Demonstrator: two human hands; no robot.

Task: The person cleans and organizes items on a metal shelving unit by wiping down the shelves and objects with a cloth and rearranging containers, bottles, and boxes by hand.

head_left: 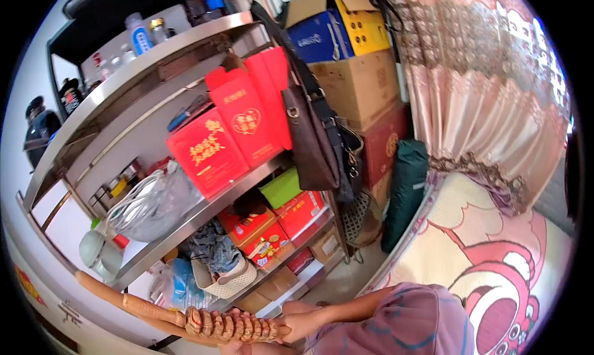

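A long wooden massage roller [238,326] with ribbed, bead-like rings runs across the bottom of the view. Its smooth, tapered handle [148,310] points to the far left. Close beneath it lies a second smooth wooden length [185,336]; whether it is part of the same tool I cannot tell. My right hand [301,326] is closed around the right end of the roller, just past the rings. At the bottom edge my left hand [236,349] is partly cut off, wrapped round the ringed part from below, most of its fingers hidden.
A metal shelf rack [247,182] stands ahead, carrying red boxes [210,151], a bagged cable [151,203] and a white basket [226,281]. A dark handbag [312,138] hangs at its corner. Stacked cartons [356,89], a curtain [489,107] and a bed [445,231] are to the right.
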